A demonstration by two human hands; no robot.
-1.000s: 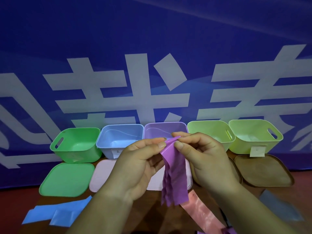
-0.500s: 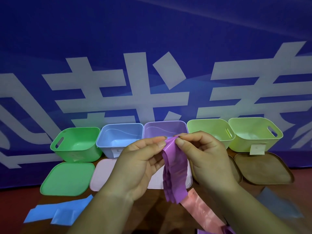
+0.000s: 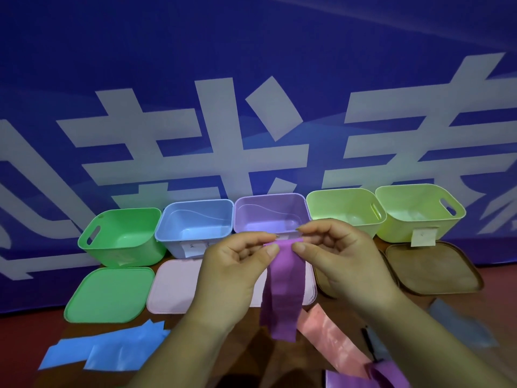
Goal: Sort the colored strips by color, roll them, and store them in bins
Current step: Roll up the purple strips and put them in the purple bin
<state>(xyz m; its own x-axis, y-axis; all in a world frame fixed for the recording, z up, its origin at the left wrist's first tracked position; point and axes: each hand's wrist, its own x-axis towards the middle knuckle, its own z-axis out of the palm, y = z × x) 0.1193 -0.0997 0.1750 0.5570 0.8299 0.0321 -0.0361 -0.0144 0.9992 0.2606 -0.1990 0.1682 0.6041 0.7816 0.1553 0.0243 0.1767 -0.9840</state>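
Note:
A purple strip (image 3: 282,292) hangs down in front of me. My left hand (image 3: 232,273) and my right hand (image 3: 341,259) both pinch its top edge, which is folded over flat just in front of the purple bin (image 3: 270,217). Blue strips (image 3: 103,351) lie on the table at the lower left. A pink strip (image 3: 333,340) lies to the lower right of the purple one. More purple material (image 3: 375,376) shows at the bottom edge.
A row of bins stands along the blue banner: green (image 3: 123,236), blue (image 3: 195,225), purple, and two yellow-green ones (image 3: 344,208) (image 3: 419,211). Lids lie before them: green (image 3: 109,295), pink (image 3: 173,287), brown (image 3: 433,267). A grey strip (image 3: 461,326) lies at right.
The top edge of the purple strip has turned from a bunched peak into a flat, level fold between my fingertips. Both hands stay at the same spot.

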